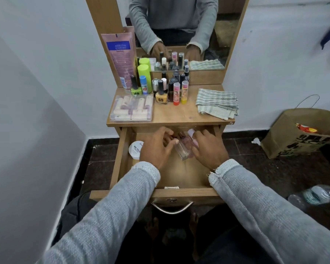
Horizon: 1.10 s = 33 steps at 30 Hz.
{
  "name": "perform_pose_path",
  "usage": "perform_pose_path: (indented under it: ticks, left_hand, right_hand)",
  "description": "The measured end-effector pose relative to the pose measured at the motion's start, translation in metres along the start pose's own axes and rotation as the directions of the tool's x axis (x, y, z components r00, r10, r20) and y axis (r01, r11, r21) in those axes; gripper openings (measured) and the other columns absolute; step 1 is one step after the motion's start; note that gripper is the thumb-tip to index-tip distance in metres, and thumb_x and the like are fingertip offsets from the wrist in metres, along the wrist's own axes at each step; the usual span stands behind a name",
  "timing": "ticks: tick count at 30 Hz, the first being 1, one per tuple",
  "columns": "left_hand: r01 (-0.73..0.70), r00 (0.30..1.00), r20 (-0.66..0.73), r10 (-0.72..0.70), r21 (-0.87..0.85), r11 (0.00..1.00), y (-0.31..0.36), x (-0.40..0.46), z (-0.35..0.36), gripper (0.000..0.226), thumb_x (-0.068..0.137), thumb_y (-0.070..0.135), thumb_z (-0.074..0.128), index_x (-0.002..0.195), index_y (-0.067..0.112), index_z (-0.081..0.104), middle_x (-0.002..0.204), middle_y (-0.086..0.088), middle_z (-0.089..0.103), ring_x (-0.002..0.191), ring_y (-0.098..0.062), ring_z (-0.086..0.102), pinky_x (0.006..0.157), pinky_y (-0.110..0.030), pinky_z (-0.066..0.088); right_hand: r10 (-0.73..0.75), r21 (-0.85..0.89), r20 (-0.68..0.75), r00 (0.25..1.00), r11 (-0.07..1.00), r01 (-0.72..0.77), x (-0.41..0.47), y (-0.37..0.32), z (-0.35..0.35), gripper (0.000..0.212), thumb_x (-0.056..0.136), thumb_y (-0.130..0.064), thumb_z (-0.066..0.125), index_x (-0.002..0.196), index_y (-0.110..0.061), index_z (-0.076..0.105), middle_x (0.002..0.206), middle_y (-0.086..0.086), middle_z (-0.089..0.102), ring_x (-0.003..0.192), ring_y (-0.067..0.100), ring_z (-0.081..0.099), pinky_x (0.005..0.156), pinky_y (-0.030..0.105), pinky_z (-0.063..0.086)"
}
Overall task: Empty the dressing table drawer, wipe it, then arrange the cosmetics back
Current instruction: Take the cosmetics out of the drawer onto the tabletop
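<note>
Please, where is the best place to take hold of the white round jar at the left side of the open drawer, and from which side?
Probably from above, fingers across its flat round lid and down the rim. The white jar stands upright by the drawer's left wall, and the left hand covers its right edge, so a side approach looks cramped; the top is open.

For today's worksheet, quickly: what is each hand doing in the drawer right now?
Left hand: fingers curled, pinching a small dark item; what it is cannot be told.
Right hand: fingers curled round the clear glass bottle.
</note>
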<state>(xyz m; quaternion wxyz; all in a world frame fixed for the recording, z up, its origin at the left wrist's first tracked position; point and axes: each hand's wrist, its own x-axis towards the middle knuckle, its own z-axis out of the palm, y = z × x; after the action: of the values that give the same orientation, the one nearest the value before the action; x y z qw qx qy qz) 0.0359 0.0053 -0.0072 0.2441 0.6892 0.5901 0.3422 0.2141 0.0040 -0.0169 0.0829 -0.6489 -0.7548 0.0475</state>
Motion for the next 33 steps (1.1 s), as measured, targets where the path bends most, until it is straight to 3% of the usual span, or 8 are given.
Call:
perform_pose_path:
  ticks: [3, 6, 13, 20, 23, 26, 29, 33]
  left_hand:
    - [0.128, 0.964, 0.205, -0.169, 0.199, 0.972, -0.008, 0.003, 0.009, 0.054, 0.071, 0.040, 0.078, 0.113, 0.023, 0.049, 0.109, 0.000, 0.058, 0.099, -0.022, 0.059, 0.085, -0.042, 0.051]
    - [0.161, 0.910, 0.316, -0.267, 0.325, 0.932, -0.005, 0.006, 0.018, 0.081, 0.064, 0.045, 0.082, 0.127, 0.022, 0.037, 0.126, -0.009, 0.047, 0.113, -0.035, 0.054, 0.090, -0.042, 0.048]
    - [0.107, 0.846, 0.426, -0.321, 0.454, 0.884, -0.002, 0.020, 0.040, 0.127, 0.052, 0.043, 0.089, 0.148, 0.024, 0.007, 0.141, -0.014, 0.031, 0.128, -0.039, 0.040, 0.097, -0.051, 0.043]
    - [0.104, 0.847, 0.416, -0.330, 0.480, 0.871, -0.006, 0.027, 0.047, 0.115, 0.056, 0.044, 0.087, 0.146, 0.024, 0.018, 0.135, -0.011, 0.029, 0.126, -0.038, 0.039, 0.098, -0.049, 0.043]
    - [0.104, 0.856, 0.413, -0.311, 0.452, 0.886, -0.009, 0.028, 0.049, 0.103, 0.059, 0.042, 0.085, 0.142, 0.025, 0.028, 0.132, -0.011, 0.030, 0.123, -0.039, 0.042, 0.099, -0.047, 0.045]
    - [0.110, 0.873, 0.391, -0.292, 0.426, 0.898, -0.011, 0.027, 0.051, 0.094, 0.062, 0.038, 0.084, 0.139, 0.022, 0.034, 0.131, -0.012, 0.032, 0.120, -0.040, 0.047, 0.098, -0.044, 0.046]
    - [0.103, 0.879, 0.386, -0.280, 0.418, 0.902, -0.011, 0.027, 0.051, 0.088, 0.065, 0.034, 0.082, 0.139, 0.020, 0.035, 0.132, -0.013, 0.032, 0.119, -0.040, 0.049, 0.098, -0.042, 0.046]
    - [0.097, 0.887, 0.383, -0.260, 0.396, 0.913, -0.009, 0.027, 0.049, 0.080, 0.070, 0.031, 0.079, 0.138, 0.021, 0.038, 0.133, -0.014, 0.032, 0.117, -0.039, 0.050, 0.098, -0.038, 0.047]
  right_hand:
    - [0.042, -0.006, 0.098, 0.994, 0.999, -0.042, 0.007, -0.001, 0.007, 0.052, 0.085, -0.046, 0.060, 0.129, -0.021, 0.044, 0.120, 0.009, 0.057, 0.115, 0.028, 0.054, 0.106, 0.042, 0.031]
    - [0.068, 0.120, 0.230, 0.971, 0.988, -0.098, 0.013, -0.003, 0.010, 0.069, 0.079, -0.049, 0.064, 0.134, -0.021, 0.035, 0.129, 0.012, 0.048, 0.123, 0.035, 0.047, 0.101, 0.047, 0.043]
    - [-0.045, 0.209, 0.390, 0.920, 0.977, -0.041, 0.022, -0.002, 0.011, 0.063, 0.062, -0.053, 0.065, 0.122, -0.043, 0.049, 0.144, -0.004, 0.026, 0.132, 0.035, 0.034, 0.110, 0.050, 0.036]
    - [0.069, 0.282, 0.259, 0.963, 0.949, -0.143, 0.022, 0.004, 0.014, 0.058, 0.080, -0.030, 0.069, 0.129, -0.026, 0.039, 0.139, 0.009, 0.038, 0.124, 0.035, 0.047, 0.101, 0.046, 0.045]
    - [0.092, 0.266, 0.369, 0.925, 0.943, -0.200, 0.025, 0.003, 0.011, 0.060, 0.079, -0.031, 0.069, 0.128, -0.025, 0.034, 0.135, 0.011, 0.042, 0.120, 0.036, 0.051, 0.097, 0.048, 0.049]
    - [0.123, 0.303, 0.367, 0.922, 0.921, -0.244, 0.029, 0.002, 0.007, 0.042, 0.084, -0.046, 0.058, 0.118, -0.028, 0.042, 0.127, 0.011, 0.051, 0.114, 0.035, 0.055, 0.095, 0.046, 0.049]
    - [0.171, 0.286, 0.371, 0.913, 0.914, -0.288, 0.032, 0.001, 0.007, 0.030, 0.089, -0.037, 0.057, 0.114, -0.024, 0.047, 0.116, 0.012, 0.058, 0.105, 0.033, 0.059, 0.086, 0.039, 0.048]
    - [0.174, 0.241, 0.335, 0.926, 0.934, -0.263, 0.031, -0.003, 0.011, 0.038, 0.089, -0.043, 0.052, 0.120, -0.023, 0.045, 0.126, 0.012, 0.049, 0.119, 0.036, 0.049, 0.100, 0.044, 0.044]
